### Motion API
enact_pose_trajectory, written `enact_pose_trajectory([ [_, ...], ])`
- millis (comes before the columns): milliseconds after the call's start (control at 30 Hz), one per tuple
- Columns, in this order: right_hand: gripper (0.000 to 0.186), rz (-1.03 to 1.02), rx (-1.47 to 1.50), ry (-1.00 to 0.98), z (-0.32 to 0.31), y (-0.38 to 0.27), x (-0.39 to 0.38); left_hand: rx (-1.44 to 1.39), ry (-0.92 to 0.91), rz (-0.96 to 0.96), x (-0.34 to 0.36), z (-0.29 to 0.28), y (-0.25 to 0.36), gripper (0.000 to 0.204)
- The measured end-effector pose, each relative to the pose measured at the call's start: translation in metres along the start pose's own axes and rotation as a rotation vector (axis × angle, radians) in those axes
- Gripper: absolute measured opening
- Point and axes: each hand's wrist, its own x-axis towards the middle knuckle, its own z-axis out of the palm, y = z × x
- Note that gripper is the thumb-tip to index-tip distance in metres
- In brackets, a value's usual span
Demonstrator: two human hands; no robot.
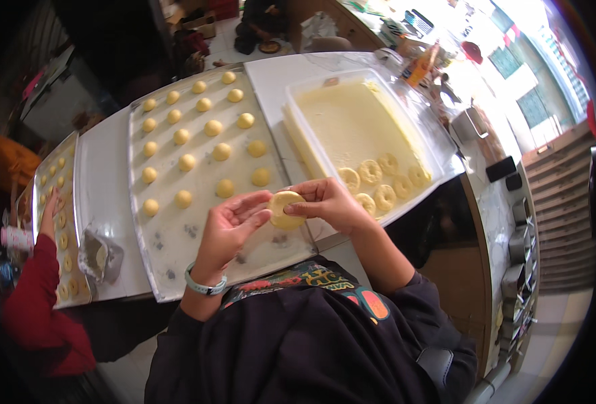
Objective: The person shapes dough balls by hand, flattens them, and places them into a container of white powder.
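A flattened round of pale yellow dough (pixel 286 213) is held up over the front of a large tray (pixel 167 259). My right hand (pixel 335 204) pinches it, thumb pressed on its face near the middle and fingers behind. Around its left edge curve the fingers and thumb of my left hand (pixel 230 229), touching the dough. Rows of dough balls (pixel 213 128) sit on the tray beyond my hands. To the right stands a clear plastic tub (pixel 311 151), with several ring-shaped dough pieces (pixel 384 196) lying at its near end.
A crumpled bag (pixel 100 254) with pale powder stands left of the tray. Farther left, another person's red sleeve (pixel 45 296) reaches over a second tray (pixel 82 286) of dough pieces. Metal tins (pixel 519 244) line the right side. Someone sits on the floor beyond the table.
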Motion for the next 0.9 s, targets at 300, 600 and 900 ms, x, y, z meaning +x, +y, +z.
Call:
enact_pose_trajectory([
  [300, 0.036, -0.239, -0.074, 0.452, -0.189, -0.071, -0.056, -0.123, 0.262, 0.039, 0.018, 0.001, -0.013, 0.024],
  [600, 0.034, -0.008, -0.515, 0.574, -0.277, -0.025, -0.049, -0.121, 0.342, 0.001, 0.026, 0.009, -0.023, 0.021],
  [900, 0.038, 0.058, -0.733, 0.489, -0.273, -0.025, -0.045, -0.113, 0.325, -0.01, 0.03, 0.014, -0.032, 0.02],
])
